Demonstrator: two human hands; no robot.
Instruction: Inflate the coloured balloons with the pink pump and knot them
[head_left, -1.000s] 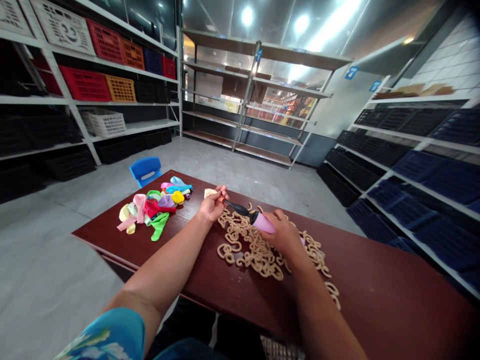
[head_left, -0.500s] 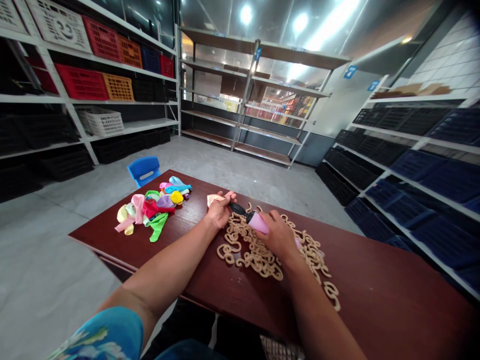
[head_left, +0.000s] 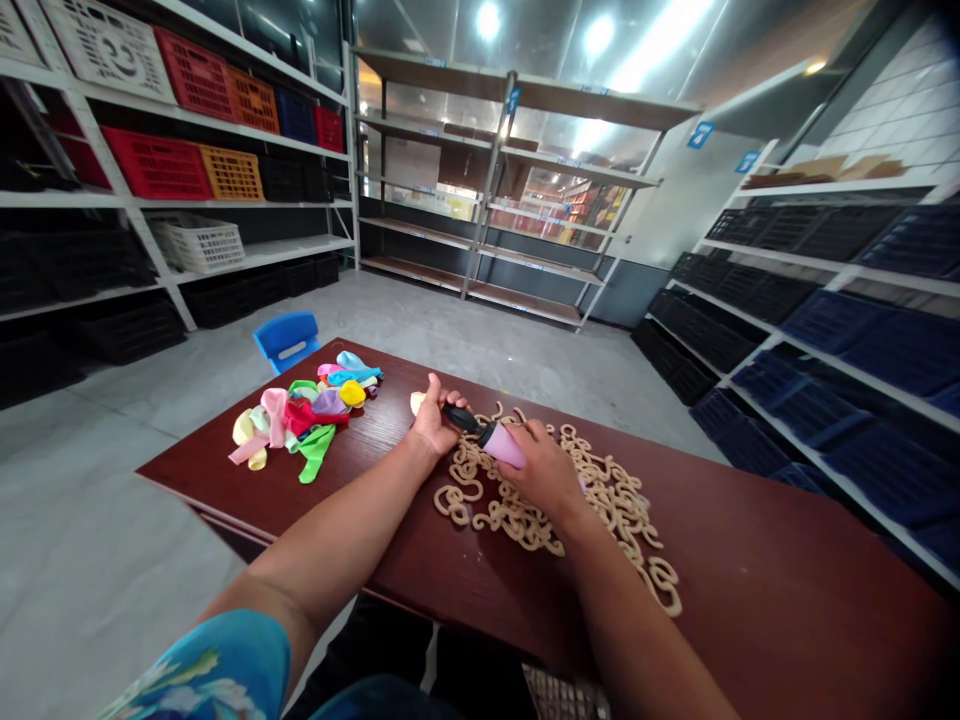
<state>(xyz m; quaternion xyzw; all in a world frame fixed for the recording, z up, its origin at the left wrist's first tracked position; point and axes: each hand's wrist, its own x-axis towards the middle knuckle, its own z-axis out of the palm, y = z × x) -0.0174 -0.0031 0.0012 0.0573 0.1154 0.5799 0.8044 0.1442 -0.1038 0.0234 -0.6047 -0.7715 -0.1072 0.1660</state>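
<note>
My right hand (head_left: 546, 470) is wrapped around a pink hand balloon pump (head_left: 501, 444), whose black nozzle end points left. My left hand (head_left: 433, 425) is curled around the tip of that nozzle with the thumb raised. A pale peach balloon (head_left: 417, 402) pokes out at the far side of the left palm; most of it is hidden by the hand, so how it sits on the nozzle cannot be seen. Beneath the pump lies a spread of tan curved rings and hooks (head_left: 517, 525). Left of my hands is a pile of coloured, limp balloons (head_left: 304, 415).
The dark red table (head_left: 750, 560) carries everything. A blue chair (head_left: 286, 340) stands beyond its left corner. Shelves with coloured crates (head_left: 161, 163) run along the left, a metal rack (head_left: 487, 200) stands at the back, and dark blue bins (head_left: 892, 430) fill the right.
The pump has shifted slightly left, toward my left hand. My left thumb has lifted, and less of the peach balloon shows beside that hand.
</note>
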